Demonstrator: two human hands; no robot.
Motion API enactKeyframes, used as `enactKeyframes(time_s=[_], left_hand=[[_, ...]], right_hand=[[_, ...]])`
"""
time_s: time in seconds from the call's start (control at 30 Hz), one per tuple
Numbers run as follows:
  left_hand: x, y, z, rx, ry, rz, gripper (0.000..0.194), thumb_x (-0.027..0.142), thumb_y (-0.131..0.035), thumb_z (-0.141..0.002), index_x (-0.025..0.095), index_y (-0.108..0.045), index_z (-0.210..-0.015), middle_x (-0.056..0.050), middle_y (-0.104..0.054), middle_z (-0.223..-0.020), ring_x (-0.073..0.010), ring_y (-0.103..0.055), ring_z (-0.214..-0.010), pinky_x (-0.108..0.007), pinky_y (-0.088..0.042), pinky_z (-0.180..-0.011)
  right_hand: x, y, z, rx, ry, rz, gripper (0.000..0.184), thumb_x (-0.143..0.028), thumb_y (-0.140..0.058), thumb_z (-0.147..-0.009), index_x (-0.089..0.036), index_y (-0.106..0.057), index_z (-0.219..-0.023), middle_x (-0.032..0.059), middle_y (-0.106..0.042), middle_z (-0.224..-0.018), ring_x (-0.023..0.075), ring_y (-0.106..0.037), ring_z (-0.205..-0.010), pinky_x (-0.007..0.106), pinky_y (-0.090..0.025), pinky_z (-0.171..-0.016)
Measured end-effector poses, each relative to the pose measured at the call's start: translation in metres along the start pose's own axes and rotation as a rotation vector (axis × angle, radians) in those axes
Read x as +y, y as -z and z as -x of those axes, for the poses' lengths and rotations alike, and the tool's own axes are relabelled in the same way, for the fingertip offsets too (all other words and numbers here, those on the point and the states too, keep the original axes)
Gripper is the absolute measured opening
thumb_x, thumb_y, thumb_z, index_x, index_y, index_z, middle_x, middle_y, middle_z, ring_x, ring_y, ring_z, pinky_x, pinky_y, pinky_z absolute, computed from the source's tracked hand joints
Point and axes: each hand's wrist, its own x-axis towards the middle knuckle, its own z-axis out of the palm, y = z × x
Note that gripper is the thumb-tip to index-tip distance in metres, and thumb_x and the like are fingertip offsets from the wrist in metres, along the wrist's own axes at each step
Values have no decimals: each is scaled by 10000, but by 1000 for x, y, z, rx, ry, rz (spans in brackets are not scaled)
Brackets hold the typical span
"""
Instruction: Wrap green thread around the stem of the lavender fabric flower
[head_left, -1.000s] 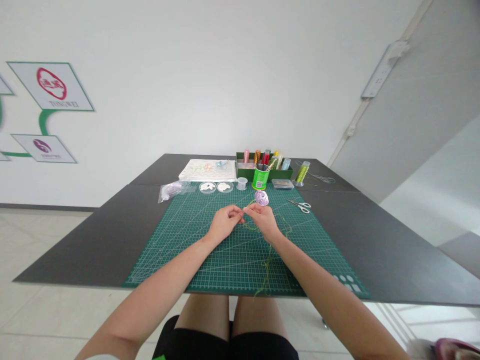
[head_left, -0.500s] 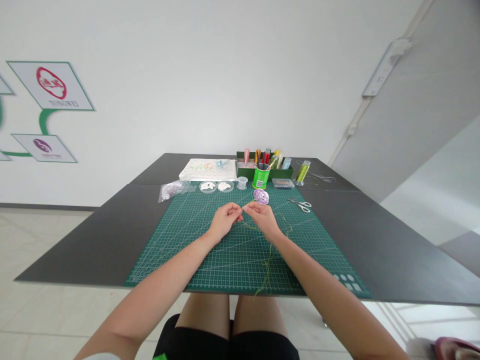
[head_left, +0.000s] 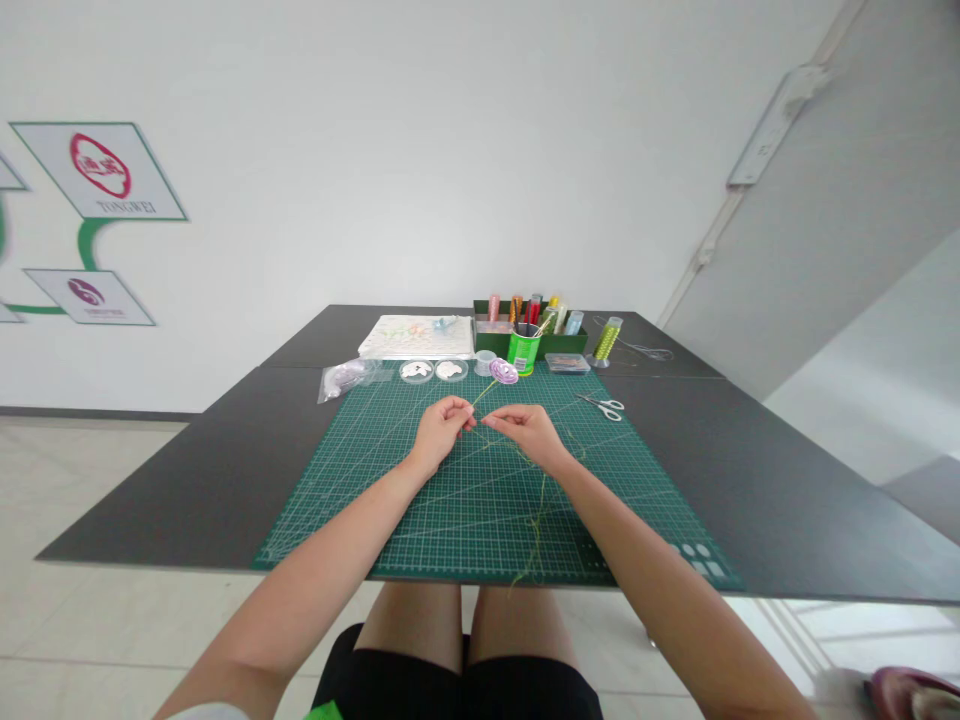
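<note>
My left hand pinches a thin stem that carries a small purple flower at its far end, held above the green cutting mat. My right hand is closed in a pinch just right of it, on a fine yellow-green thread. The thread trails back over the mat to its near edge. Both hands hover over the middle of the mat, fingertips almost touching.
Behind the mat stand a green cup, a dark green box of tubes, a thread spool, two small dishes, a plastic bag and a white sheet. Scissors lie at the right.
The flower has swung left and farther away from me, from above my right hand to above the gap between the hands. Both hands have shifted slightly.
</note>
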Motion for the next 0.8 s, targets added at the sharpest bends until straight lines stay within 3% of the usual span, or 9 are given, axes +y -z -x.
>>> enactKeyframes(time_s=[0.13, 0.3, 0.43, 0.57, 0.8], left_hand=[[-2, 6, -4, 35, -7, -135, 113, 272, -609, -853, 196, -646, -778, 12, -699, -645, -142, -565, -558, -258, -406, -601], [0, 12, -5, 12, -9, -274, 137, 227, -595, -870, 202, -659, -753, 23, -712, -648, -143, -548, -547, -264, -379, -607], [3, 11, -3, -116, 7, -313, 122, 213, -603, -854, 198, -670, -753, 22, -719, -646, -146, -578, -561, -261, -401, -626], [5, 9, -1, -294, 32, -311, 107, 235, -623, -834, 185, -677, -756, 18, -720, -637, -134, -559, -527, -248, -394, -595], [7, 13, 2, -543, 53, -281, 82, 233, -640, -787, 178, -699, -775, 15, -710, -621, -136, -580, -556, -241, -408, -603]], right_hand=[[-4, 9, 1, -54, -13, -44, 373, -521, -837, -691, -160, -838, -786, -10, -549, -535, 94, -332, -525, 254, -215, -508], [-6, 24, 1, -80, -51, -287, 428, -537, -848, -717, -131, -821, -849, -86, -312, -459, 62, -218, -462, 252, -132, -478], [-6, 35, -1, -52, -34, -396, 481, -558, -826, -737, -135, -801, -963, -116, -203, -502, 61, -154, -472, 260, -120, -480], [-4, 43, -3, -58, -41, -491, 472, -463, -834, -766, -144, -780, -1109, -124, -170, -536, 64, -135, -487, 260, -115, -494], [-1, 49, -3, -139, -66, -463, 425, -395, -816, -789, -131, -784, -1121, -123, -186, -537, 63, -131, -490, 267, -98, -497]])
